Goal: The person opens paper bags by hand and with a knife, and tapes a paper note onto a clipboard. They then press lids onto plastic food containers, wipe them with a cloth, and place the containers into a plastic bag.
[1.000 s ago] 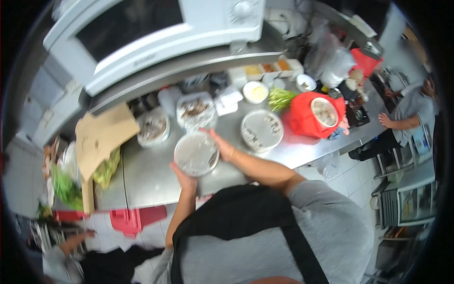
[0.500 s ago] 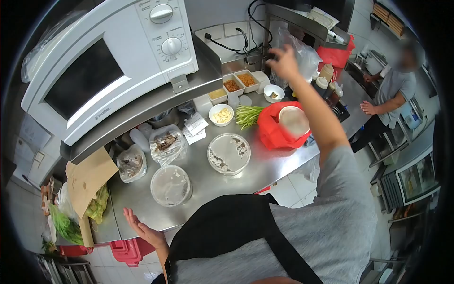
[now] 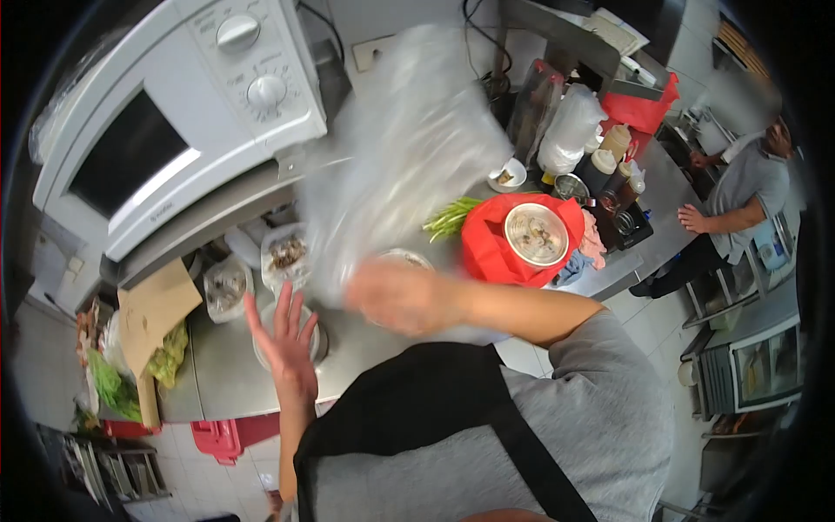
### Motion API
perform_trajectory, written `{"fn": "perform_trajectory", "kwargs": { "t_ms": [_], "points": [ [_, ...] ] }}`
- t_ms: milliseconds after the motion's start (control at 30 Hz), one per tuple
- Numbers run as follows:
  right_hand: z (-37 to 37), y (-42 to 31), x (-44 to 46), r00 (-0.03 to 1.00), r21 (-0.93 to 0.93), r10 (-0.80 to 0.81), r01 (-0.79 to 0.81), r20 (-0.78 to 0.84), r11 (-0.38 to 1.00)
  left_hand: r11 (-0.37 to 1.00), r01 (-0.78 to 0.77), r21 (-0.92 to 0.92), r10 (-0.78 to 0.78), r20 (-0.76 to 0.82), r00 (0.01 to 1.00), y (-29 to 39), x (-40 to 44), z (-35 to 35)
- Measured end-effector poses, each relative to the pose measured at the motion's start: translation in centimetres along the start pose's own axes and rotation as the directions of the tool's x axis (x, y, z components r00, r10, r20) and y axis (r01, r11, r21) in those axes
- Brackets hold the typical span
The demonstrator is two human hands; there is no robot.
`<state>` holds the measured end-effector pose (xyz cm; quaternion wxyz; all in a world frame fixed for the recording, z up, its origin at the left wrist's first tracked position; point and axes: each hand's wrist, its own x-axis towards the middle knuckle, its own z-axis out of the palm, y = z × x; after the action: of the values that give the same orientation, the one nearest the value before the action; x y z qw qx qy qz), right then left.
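A large clear plastic bag point(image 3: 409, 148), smeared by motion, streams up from my right hand point(image 3: 396, 296). That hand is blurred too, but its fingers appear closed on the bag's lower end. My left hand point(image 3: 287, 344) is raised, palm up and fingers spread, holding nothing. Behind it, partly covered, stands a round lidded tub point(image 3: 320, 341). Another round tub point(image 3: 410, 257) shows only its rim behind my right hand. To the right, a red plastic bag point(image 3: 483, 248) surrounds a round lidded container point(image 3: 536, 237). Green stalks point(image 3: 448, 217) lie beside it.
A white microwave point(image 3: 165, 130) sits on a steel shelf above the counter. Bagged food point(image 3: 228, 289) and cardboard point(image 3: 161, 304) are at left. Sauce bottles point(image 3: 600, 165) and a small white bowl point(image 3: 507, 177) stand at the back right. Another person point(image 3: 744, 183) stands at the right.
My right hand has come down and left from the back of the counter, drawing the clear bag across. My left hand has risen with its fingers spread. The view has shifted slightly.
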<state>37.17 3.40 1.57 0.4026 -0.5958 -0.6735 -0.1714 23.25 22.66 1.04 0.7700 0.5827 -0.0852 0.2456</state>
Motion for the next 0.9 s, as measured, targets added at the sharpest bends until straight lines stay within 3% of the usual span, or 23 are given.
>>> {"fn": "perform_trajectory", "kwargs": {
  "t_ms": [67,100,133,167,200,233,267,300,333,367,400,467,500,667,700,733,767,800,833,867,900],
  "points": [
    [4.7,-1.6,-1.9,0.957,0.223,-0.105,0.044,0.27,0.974,0.999,-0.036,0.008,0.037,-0.115,0.993,-0.8,1.0,2.0],
    [4.9,-2.6,-1.6,0.903,0.364,0.144,-0.304,0.406,0.88,0.998,0.051,0.046,-0.042,-0.177,0.983,-1.0,1.0,1.5],
    [4.0,-3.7,-1.0,0.748,0.418,0.329,-0.616,0.577,0.668,0.988,0.139,0.074,-0.117,-0.242,0.963,-1.1,0.9,0.6],
    [3.3,-4.1,-0.8,0.512,0.368,0.426,-0.85,0.746,0.377,0.97,0.225,0.093,-0.187,-0.304,0.934,-1.0,0.5,-0.2],
    [3.1,-3.4,-1.7,0.861,0.42,0.361,-0.494,0.358,0.761,0.985,0.166,0.037,-0.149,-0.286,0.947,-0.6,0.1,-1.2],
    [2.8,-2.4,-2.7,0.994,0.232,0.077,-0.058,-0.076,0.971,0.994,0.104,-0.02,-0.106,-0.265,0.959,-0.1,-0.3,-2.3],
    [1.2,-2.1,-2.5,0.951,0.266,0.236,-0.18,-0.198,0.947,0.996,0.041,-0.08,-0.06,-0.241,0.969,0.4,-0.9,-3.4],
    [0.8,-0.6,-2.9,0.845,0.286,0.315,-0.203,-0.431,0.936,0.996,0.066,-0.065,-0.083,-0.301,0.95,1.2,-1.6,-4.2],
    [0.0,-0.2,-3.1,0.693,0.609,0.58,-0.252,-0.429,0.752,0.995,0.093,-0.041,-0.101,-0.307,0.946,1.7,-2.5,-5.1],
    [-0.9,0.9,-3.3,0.613,0.668,0.706,-0.362,-0.356,0.651,0.992,0.121,-0.021,-0.122,-0.303,0.945,2.1,-3.3,-6.2],
    [-0.7,1.2,-2.9,0.621,0.798,0.758,-0.346,-0.2,0.494,0.989,0.147,-0.002,-0.142,-0.292,0.946,2.5,-3.9,-7.1],
    [0.4,1.2,-2.0,0.643,0.942,0.756,-0.315,0.123,0.114,0.966,0.254,0.053,-0.237,-0.21,0.948,2.9,-4.8,-8.3],
    [1.6,1.0,-1.8,0.64,0.921,0.724,-0.388,0.257,0.016,0.957,0.287,0.048,-0.275,-0.173,0.946,2.6,-5.5,-8.7],
    [7.6,-0.1,1.1,0.528,0.746,0.631,-0.654,0.569,-0.126,0.914,0.389,0.111,-0.39,-0.013,0.921,1.8,-8.1,-12.8],
    [8.2,0.2,1.7,0.508,0.701,0.598,-0.701,0.62,-0.132,0.919,0.316,0.235,-0.306,-0.076,0.949,2.6,-7.8,-13.2],
    [8.2,-0.3,2.7,0.621,0.723,0.69,-0.66,0.372,0.203,0.9,0.243,0.361,-0.211,-0.125,0.969,3.9,-7.1,-13.4],
    [7.8,-0.9,3.9,0.728,0.636,0.679,-0.571,0.1,0.519,0.858,0.176,0.484,-0.11,-0.161,0.981,5.5,-6.5,-13.4],
    [7.2,-1.5,5.2,0.81,0.449,0.562,-0.446,-0.165,0.774,0.791,0.113,0.601,-0.004,-0.179,0.984,6.9,-6.2,-13.4],
    [6.6,-2.0,6.1,0.867,0.127,0.274,-0.243,-0.416,0.962,0.8,0.086,0.594,0.059,-0.222,0.973,8.3,-6.5,-13.6],
    [6.0,-2.8,6.8,0.9,0.009,0.113,-0.12,-0.421,0.993,0.807,0.057,0.587,0.122,-0.261,0.958,9.7,-6.9,-13.5],
    [5.5,-3.7,7.3,0.912,-0.109,-0.049,0.005,-0.408,0.994,0.88,0.107,0.464,0.139,-0.466,0.874,11.4,-6.6,-11.2]
  ]
}}
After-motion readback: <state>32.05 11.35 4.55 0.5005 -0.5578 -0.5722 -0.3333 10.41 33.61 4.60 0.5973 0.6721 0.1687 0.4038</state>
